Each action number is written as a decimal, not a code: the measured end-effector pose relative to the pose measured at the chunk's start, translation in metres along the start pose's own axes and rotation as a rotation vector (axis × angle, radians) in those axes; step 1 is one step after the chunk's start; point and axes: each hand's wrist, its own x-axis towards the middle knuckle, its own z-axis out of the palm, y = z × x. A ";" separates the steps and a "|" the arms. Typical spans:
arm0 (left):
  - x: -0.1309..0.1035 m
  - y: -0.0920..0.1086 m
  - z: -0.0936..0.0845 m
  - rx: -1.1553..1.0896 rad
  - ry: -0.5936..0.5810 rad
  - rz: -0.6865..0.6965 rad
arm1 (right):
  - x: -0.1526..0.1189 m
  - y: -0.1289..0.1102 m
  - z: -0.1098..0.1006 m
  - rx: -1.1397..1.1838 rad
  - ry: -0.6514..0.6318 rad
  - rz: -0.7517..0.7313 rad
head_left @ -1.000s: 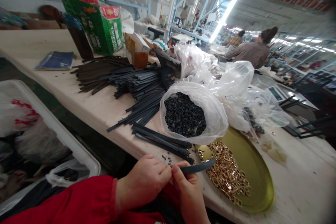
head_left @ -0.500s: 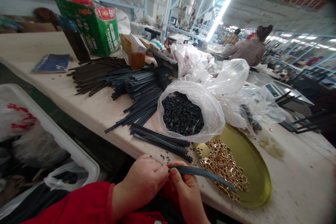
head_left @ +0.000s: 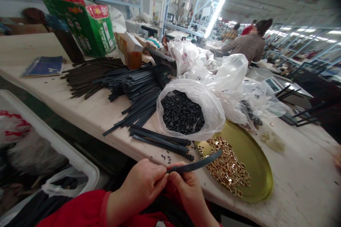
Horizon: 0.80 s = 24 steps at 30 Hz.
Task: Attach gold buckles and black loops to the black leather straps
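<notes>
Both hands meet in front of my body, below the table's front edge. My left hand (head_left: pixel 144 181) is closed at the near end of a dark strap (head_left: pixel 198 164), its fingers pressed together there. My right hand (head_left: pixel 186 184) pinches the same strap between thumb and fingers, close to a small dark loop around it. The strap's free end curves up to the right, over gold buckles (head_left: pixel 229 170) heaped on a yellow-green tray (head_left: pixel 259 163). Beyond the hands, several finished-looking dark straps (head_left: pixel 162 142) lie side by side.
An open plastic bag (head_left: pixel 215 113) of small black loops (head_left: pixel 182 111) stands behind the tray. Piles of straps (head_left: pixel 130 85), a blue booklet (head_left: pixel 44 66) and a green box (head_left: pixel 90 28) lie farther left. A white bin (head_left: pixel 90 170) is at the lower left. A person (head_left: pixel 247 44) is in the background.
The strap's free end has swung upward and is now more raised above the buckles. Both hands remain closed together on the strap. The whole view has shifted slightly.
</notes>
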 end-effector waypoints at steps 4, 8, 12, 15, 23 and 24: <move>0.000 0.000 0.006 0.105 0.077 0.119 | 0.000 0.004 0.007 0.032 0.125 0.036; 0.001 0.002 0.007 -0.122 -0.011 -0.006 | 0.000 0.001 0.006 0.006 0.150 0.007; 0.001 0.004 0.003 -0.775 -0.279 -0.333 | -0.004 -0.004 -0.003 0.059 -0.112 0.015; -0.002 0.004 0.004 -0.806 -0.285 -0.334 | -0.007 -0.005 -0.003 -0.007 -0.079 -0.002; -0.006 -0.001 0.011 0.154 0.084 0.103 | -0.004 0.000 0.010 0.092 0.140 0.116; -0.008 -0.002 0.010 0.165 0.087 0.100 | -0.001 0.000 0.008 0.106 0.177 0.102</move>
